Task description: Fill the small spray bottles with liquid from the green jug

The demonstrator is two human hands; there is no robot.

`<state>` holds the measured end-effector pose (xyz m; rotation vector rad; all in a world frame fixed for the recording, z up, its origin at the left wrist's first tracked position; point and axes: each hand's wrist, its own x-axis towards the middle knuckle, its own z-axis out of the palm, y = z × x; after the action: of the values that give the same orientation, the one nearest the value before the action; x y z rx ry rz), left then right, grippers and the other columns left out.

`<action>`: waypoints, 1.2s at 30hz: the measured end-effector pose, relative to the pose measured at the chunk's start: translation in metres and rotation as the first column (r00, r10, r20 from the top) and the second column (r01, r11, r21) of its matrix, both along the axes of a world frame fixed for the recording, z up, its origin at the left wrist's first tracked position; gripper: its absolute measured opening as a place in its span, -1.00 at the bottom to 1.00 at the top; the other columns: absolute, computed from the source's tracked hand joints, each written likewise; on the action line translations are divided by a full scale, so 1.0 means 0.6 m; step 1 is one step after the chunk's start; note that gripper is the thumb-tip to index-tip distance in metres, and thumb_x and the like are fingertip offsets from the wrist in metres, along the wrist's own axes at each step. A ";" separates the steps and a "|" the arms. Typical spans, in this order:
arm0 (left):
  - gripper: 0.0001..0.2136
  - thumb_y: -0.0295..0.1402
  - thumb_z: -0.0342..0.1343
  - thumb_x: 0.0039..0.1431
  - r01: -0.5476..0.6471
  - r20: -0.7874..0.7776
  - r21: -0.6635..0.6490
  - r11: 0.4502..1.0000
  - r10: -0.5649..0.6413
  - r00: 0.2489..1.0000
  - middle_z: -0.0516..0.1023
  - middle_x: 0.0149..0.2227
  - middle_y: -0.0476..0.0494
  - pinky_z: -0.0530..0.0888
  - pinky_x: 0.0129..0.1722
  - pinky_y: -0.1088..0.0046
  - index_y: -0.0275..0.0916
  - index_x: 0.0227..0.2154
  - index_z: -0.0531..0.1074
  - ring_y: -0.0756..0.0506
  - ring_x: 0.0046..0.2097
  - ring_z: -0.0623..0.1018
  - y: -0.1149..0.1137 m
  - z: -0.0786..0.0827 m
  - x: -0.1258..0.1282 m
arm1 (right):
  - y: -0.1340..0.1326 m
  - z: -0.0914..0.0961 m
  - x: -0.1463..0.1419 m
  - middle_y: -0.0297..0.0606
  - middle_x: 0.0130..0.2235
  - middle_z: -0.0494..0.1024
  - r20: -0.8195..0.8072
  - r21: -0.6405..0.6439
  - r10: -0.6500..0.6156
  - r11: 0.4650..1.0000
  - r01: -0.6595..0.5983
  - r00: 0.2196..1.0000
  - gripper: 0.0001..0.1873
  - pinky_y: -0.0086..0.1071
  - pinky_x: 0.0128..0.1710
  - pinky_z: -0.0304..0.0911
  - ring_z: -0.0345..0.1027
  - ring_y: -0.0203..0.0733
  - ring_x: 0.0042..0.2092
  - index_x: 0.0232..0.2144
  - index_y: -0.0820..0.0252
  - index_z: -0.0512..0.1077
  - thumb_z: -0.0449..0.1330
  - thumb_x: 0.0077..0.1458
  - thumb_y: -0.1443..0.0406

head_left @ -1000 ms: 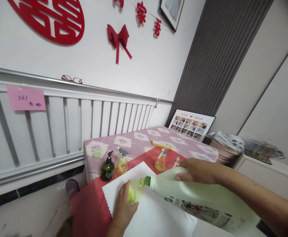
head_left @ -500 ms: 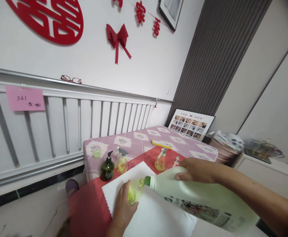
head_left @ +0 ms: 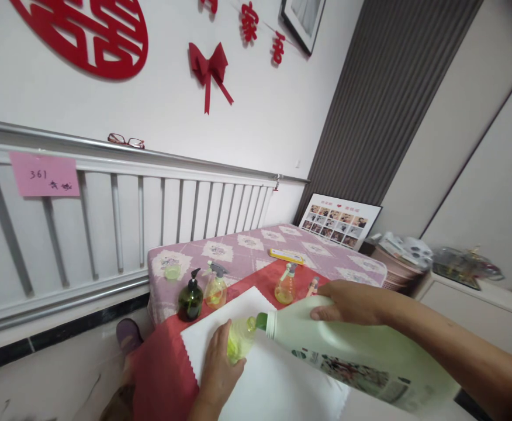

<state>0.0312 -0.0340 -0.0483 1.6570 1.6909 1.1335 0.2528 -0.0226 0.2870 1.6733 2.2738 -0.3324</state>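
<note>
My left hand (head_left: pixel 221 362) is wrapped round a clear bottle (head_left: pixel 241 340) with yellow-green liquid in it, tilted over a white mat (head_left: pixel 277 383). Its open neck meets the green spout of a big pale-green jug (head_left: pixel 352 356). The jug lies tipped on its side, its printed label facing me, and my right hand (head_left: pixel 348 303) grips it from above. Just beyond my left hand stand a dark green pump bottle (head_left: pixel 190 299) and a clear spray bottle (head_left: pixel 216 290). Another spray bottle (head_left: pixel 286 286) is past the jug's neck, and one more sprayer top (head_left: pixel 312 286) is partly hidden by my right hand.
A red cloth (head_left: pixel 163 371) lies under the mat, over a flowered pink tablecloth (head_left: pixel 238 242). On it are a yellow-and-white box (head_left: pixel 286 256) and a pale green cap-like piece (head_left: pixel 172 271). A white radiator (head_left: pixel 151 204) runs along the wall. A photo board (head_left: pixel 339 222) leans behind.
Both hands, the bottle and the jug keep nearly the same place. At the lower left, the red cloth's hanging edge and the purple shoe have shifted slightly.
</note>
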 end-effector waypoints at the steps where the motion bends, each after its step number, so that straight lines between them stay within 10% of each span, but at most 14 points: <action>1: -0.22 -0.39 0.09 -0.08 0.001 -0.001 -0.002 1.000 -0.001 1.000 0.23 0.33 -0.20 0.12 0.39 0.34 -0.27 0.29 0.05 -0.14 0.36 0.18 0.001 -0.002 0.000 | 0.001 0.000 0.000 0.03 -0.09 0.60 0.001 0.003 0.000 1.000 0.000 1.000 -0.42 -0.10 -0.14 0.31 0.49 0.20 -0.10 -0.19 0.23 0.50 0.12 0.04 -0.14; 36: -0.20 -0.40 0.09 -0.08 0.016 0.032 -0.005 1.000 -0.016 0.999 0.21 0.33 -0.21 0.11 0.39 0.30 -0.26 0.30 0.00 -0.13 0.36 0.15 0.001 -0.004 -0.001 | 0.002 0.001 -0.004 0.00 -0.09 0.61 0.007 -0.027 -0.011 1.000 0.011 1.000 -0.45 -0.15 -0.16 0.29 0.49 0.16 -0.11 -0.22 0.22 0.48 0.13 0.02 -0.12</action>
<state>0.0305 -0.0336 -0.0504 1.6376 1.6569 1.1412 0.2502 -0.0213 0.2877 1.6721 2.2454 -0.3574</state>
